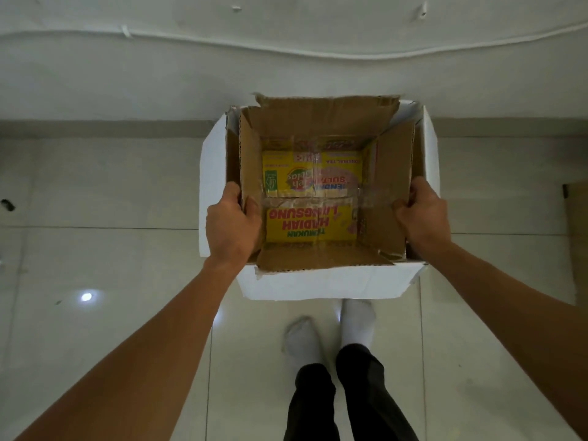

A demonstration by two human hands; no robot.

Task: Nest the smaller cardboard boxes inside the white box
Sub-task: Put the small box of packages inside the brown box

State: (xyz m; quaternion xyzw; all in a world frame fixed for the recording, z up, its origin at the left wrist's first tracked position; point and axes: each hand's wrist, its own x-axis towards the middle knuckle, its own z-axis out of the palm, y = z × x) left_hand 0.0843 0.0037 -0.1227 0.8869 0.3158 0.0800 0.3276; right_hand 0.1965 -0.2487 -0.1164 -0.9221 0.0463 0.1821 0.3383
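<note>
A white box (321, 283) stands open on the tiled floor in front of my feet. A brown cardboard box (318, 120) sits inside it, its flaps upright and its walls close to the white walls. Yellow printed flaps with red lettering (311, 222) form the brown box's bottom, taped across the middle. My left hand (230, 222) is closed over the brown box's left wall, thumb inside. My right hand (421, 213) is closed over its right wall in the same way.
Pale glossy floor tiles (111, 313) surround the box. A white wall (286, 74) with a cable along it rises just behind the box. Another brown cardboard piece (576, 243) shows at the right edge. My socked feet (331, 332) stand just below the white box.
</note>
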